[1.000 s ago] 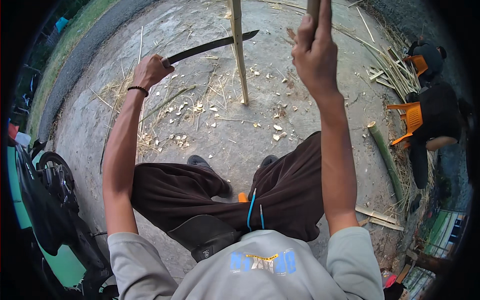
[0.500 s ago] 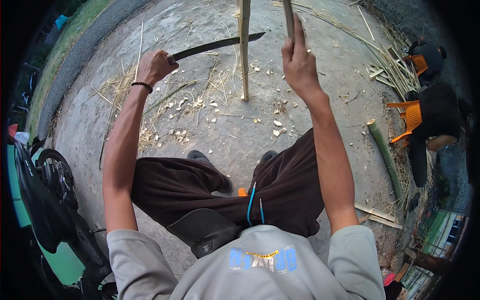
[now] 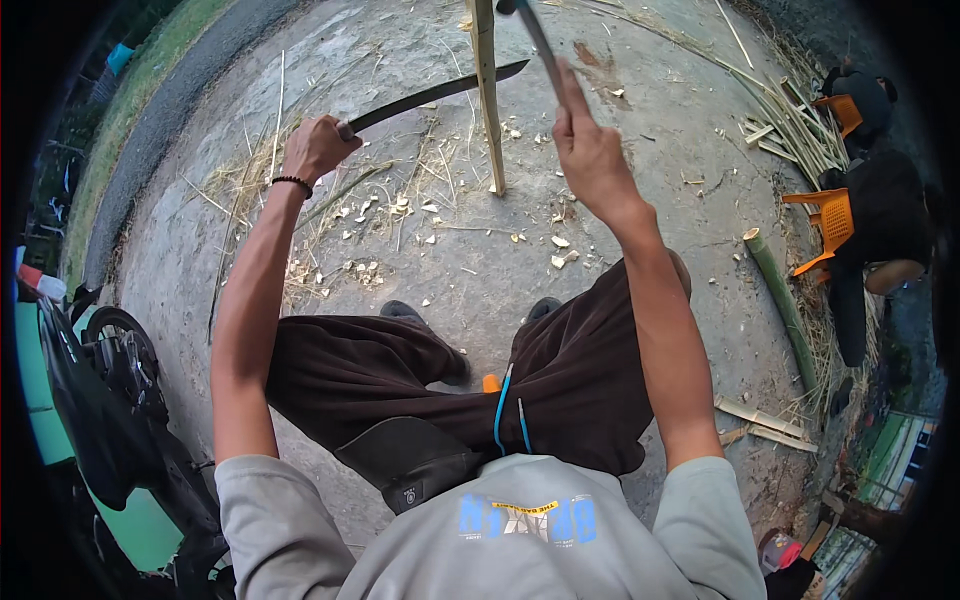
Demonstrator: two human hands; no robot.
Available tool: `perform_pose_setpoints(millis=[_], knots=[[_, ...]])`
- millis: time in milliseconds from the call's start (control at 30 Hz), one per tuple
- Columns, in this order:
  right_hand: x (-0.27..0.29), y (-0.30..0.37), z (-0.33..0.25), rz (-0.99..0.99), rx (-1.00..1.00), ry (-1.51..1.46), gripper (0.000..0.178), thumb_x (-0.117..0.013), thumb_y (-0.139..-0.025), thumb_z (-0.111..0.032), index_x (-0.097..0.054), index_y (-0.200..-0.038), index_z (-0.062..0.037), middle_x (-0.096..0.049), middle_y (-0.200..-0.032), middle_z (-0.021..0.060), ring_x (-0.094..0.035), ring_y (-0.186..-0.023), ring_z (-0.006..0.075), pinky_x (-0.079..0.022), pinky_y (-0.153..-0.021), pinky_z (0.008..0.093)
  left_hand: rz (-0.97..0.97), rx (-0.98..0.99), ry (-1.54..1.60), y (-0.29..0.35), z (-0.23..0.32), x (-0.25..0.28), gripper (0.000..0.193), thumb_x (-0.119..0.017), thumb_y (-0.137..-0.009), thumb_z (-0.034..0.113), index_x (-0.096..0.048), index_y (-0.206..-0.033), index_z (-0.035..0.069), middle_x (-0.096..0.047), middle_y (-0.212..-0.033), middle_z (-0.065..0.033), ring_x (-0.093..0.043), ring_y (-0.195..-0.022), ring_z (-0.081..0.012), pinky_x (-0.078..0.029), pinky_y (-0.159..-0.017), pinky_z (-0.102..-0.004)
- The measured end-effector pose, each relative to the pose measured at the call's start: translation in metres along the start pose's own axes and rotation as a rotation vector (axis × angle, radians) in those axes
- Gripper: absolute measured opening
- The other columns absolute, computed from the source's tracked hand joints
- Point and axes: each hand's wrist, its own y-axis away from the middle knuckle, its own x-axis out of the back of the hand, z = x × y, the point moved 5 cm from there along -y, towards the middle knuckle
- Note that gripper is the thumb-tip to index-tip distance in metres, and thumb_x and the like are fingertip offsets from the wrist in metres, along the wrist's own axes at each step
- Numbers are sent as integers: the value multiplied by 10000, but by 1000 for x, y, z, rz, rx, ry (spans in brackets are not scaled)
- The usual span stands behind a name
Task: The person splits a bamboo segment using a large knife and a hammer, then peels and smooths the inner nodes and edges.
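My left hand (image 3: 315, 148), with a beaded bracelet at its wrist, is closed round the handle of a long machete (image 3: 420, 97). The machete's dark blade crosses an upright bamboo strip (image 3: 489, 110) and its tip shows on the right side. Whether the blade is in the strip or behind it, I cannot tell. The strip's top runs out of the picture; its lower end is over the concrete. Right of the strip, my right hand (image 3: 592, 160) grips a hammer (image 3: 541, 45) by its grey handle, with the dark head partly cut off by the top edge.
Pale chips (image 3: 365, 272) and slivers litter the concrete (image 3: 450, 245). A green bamboo pole (image 3: 783, 305) and a pile of split strips (image 3: 790, 125) lie at the right. Two people sit there on orange chairs (image 3: 832, 220). A black motorbike (image 3: 95, 400) stands at the left.
My right hand has moved slightly left, and the hammer now leans toward the bamboo strip with its head in view. The strip has tilted a little. My left hand has shifted slightly right.
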Motion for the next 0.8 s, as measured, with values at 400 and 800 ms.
perform_pose_setpoints(millis=[400,800], knots=[[62,-23,-13,397,169,-162,549,-415,-1049,-213,-209,-1557,-196,-629,-742,265,-665,-695,445,-497,-552,504,-10,-18,-53,-7,26,-3,355,-719,-785,422,-729,-795,67,-688,-702,-185,-688,-646,-348,-521,-593,-438],[63,36,24,239,-272,-771,346,-429,-1075,-332,-423,-1339,-109,-410,-675,-23,-397,-461,30,-339,-371,216,-63,33,99,24,81,-4,358,-680,-828,319,-693,-753,-30,-669,-724,-256,-691,-681,-378,-524,-622,-465]])
